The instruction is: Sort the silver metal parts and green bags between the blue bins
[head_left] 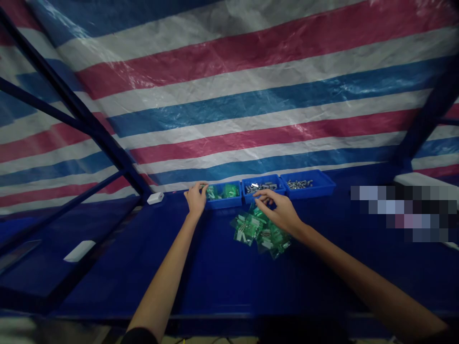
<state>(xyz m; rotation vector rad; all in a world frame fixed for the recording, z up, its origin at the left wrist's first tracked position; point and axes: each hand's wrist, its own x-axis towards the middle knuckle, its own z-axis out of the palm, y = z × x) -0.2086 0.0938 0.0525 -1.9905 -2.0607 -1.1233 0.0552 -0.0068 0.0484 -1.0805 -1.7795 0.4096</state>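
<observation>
On the table [211,270], packets [248,227] are heaped before the middle bin [247,198], seemingly for reach; whether the hands [196,198] [280,210] grip anything cannot be told.

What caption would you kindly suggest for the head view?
Left hand at the left blue bin, right hand near a pile of green packets on a blue table.

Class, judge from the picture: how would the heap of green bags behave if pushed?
The heap of green bags would probably slide and spread, since the bags lie loosely overlapped. They look thin and see-through, so likely floppy, though the slim pieces inside may stiffen them.
</observation>
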